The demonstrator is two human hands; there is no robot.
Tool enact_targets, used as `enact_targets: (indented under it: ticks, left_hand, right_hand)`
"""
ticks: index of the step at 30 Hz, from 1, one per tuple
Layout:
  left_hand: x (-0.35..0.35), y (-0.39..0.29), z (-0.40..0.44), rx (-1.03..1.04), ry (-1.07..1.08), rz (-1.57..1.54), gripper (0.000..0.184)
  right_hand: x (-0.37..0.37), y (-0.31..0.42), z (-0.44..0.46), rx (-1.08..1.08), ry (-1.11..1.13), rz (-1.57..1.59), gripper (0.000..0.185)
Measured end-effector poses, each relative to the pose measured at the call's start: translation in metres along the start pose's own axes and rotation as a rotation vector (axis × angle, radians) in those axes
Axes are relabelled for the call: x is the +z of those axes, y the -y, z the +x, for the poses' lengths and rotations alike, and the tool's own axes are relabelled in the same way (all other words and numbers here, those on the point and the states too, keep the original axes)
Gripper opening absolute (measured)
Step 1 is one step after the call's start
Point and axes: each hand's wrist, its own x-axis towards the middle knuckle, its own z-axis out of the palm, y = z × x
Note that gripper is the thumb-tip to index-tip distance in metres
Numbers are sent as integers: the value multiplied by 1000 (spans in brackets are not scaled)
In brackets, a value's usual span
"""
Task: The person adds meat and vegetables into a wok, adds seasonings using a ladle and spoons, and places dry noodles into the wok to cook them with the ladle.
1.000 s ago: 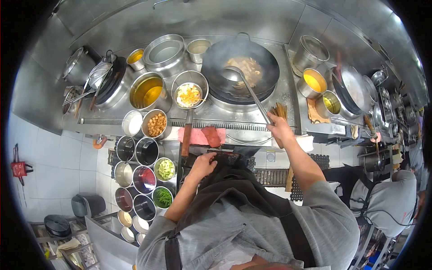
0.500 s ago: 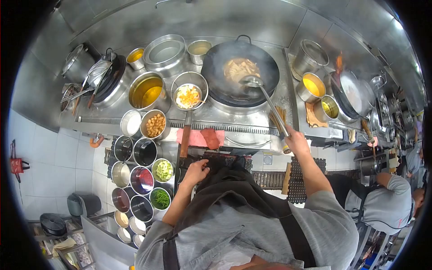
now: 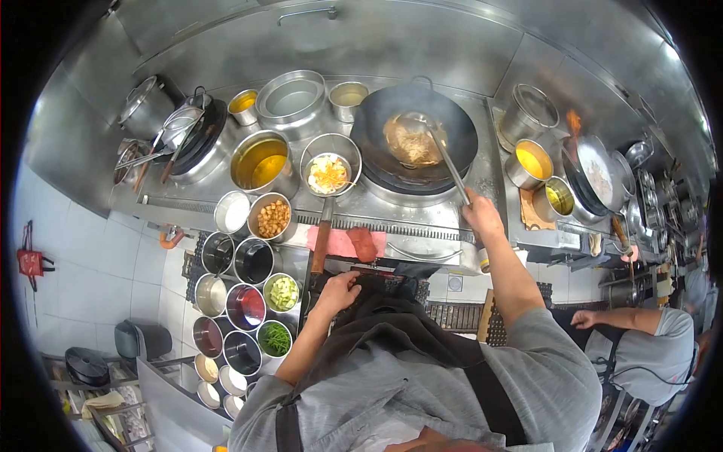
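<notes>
My right hand point(image 3: 483, 213) is wrapped round the handle end of a long metal ladle point(image 3: 450, 166). The ladle's bowl rests in the food point(image 3: 411, 145), a pale heap in brown sauce inside the large black wok point(image 3: 459, 135). My left hand point(image 3: 339, 291) is held low in front of the dark apron, its fingers curled; whether anything is in them is hidden. Just beyond it is the wooden handle point(image 3: 321, 245) of a strainer point(image 3: 355, 157) holding white and orange pieces. Beside that handle, a pink cloth point(image 3: 331, 241) and a red cloth point(image 3: 363, 244) lie on the stove's edge.
Metal pots of yellow liquid point(image 3: 269, 169) stand left of the strainer. Several round containers, one with chopped green vegetables point(image 3: 276, 339), line the left side. At right, flame point(image 3: 574, 123) rises beside another wok point(image 3: 599, 172); a co-worker point(image 3: 648, 354) stands below it.
My right hand has moved the ladle from the wok's near right side up into the food. My left hand has shifted slightly right in view. The co-worker's forearm and hand have come into sight.
</notes>
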Motion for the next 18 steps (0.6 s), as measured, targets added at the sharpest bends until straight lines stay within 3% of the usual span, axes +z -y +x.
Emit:
enact_targets:
  ticks: [2,4,9,12,14,18]
  left_hand:
    - [-2,9,-8,-98,-1,-17,42]
    - [1,19,-16,-112,-17,-4,42]
    - [-3,23,-14,-138,-34,12,42]
    - [-8,17,-8,-159,-65,-34,43]
    - [-9,19,-6,-121,-64,-39,42]
    - [-5,24,0,-94,-36,-21,42]
  right_hand:
    - [5,3,5,-45,-26,-17,58]
    - [8,16,10,14,24,-72,59]
    - [16,11,27,-97,93,-166,59]
    - [20,-7,21,-109,18,17,60]
    - [26,-15,14,112,127,602,61]
    - [15,-3,-9,176,106,983,61]
